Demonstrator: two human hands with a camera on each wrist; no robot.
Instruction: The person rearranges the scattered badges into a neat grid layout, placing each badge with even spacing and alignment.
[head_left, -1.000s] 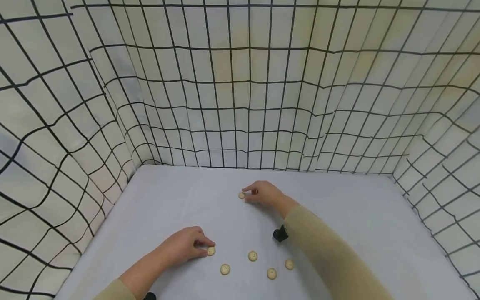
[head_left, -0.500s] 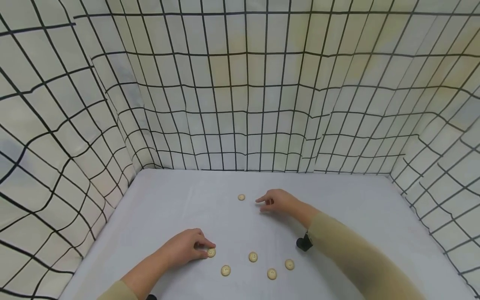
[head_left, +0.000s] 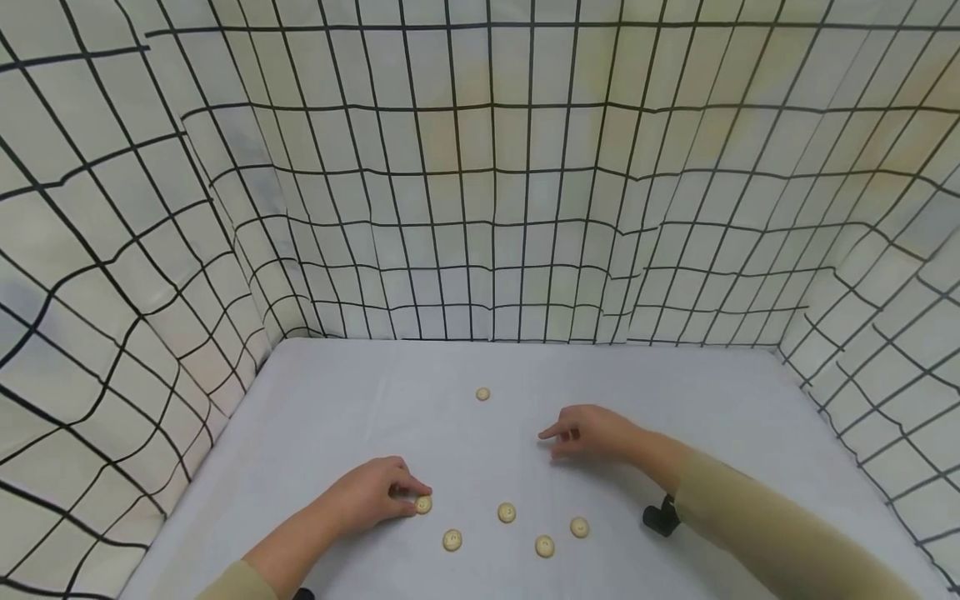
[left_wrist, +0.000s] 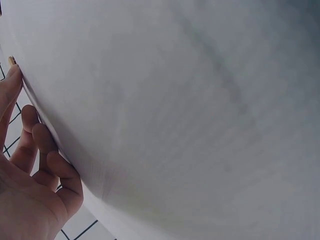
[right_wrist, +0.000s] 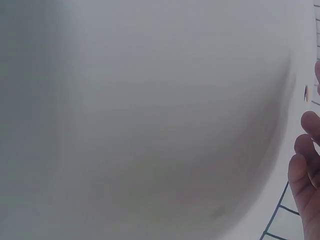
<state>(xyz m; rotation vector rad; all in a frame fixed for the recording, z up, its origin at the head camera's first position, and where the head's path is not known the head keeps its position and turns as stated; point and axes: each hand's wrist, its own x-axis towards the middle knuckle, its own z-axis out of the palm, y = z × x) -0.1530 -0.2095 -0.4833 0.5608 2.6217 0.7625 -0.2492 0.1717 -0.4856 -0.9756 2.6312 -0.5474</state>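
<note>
In the head view my left hand (head_left: 371, 497) rests low on the table at the left. Its thumb and forefinger pinch a round, cream-coloured button (head_left: 423, 504) by the edge; the left wrist view catches that button (left_wrist: 12, 61) edge-on at the fingertips. My right hand (head_left: 592, 433) holds nothing, its forefinger pointing left and the other fingers loosely curled, over the table right of centre. Beyond it to the left, a single button (head_left: 483, 393) lies flat by itself. In the right wrist view only fingers (right_wrist: 299, 172) show, at the right edge.
Nearer to me lie more buttons: one (head_left: 452, 540) just right of my left hand, one (head_left: 507, 512) in the middle, and two (head_left: 544, 546) (head_left: 579, 527) farther right. A white cloth covers the table (head_left: 360, 392). Pale walls with black grid lines (head_left: 491, 225) enclose its back and sides.
My right hand has let go of the far button and drawn back toward the right and nearer to me. The left hand keeps its place at its button.
</note>
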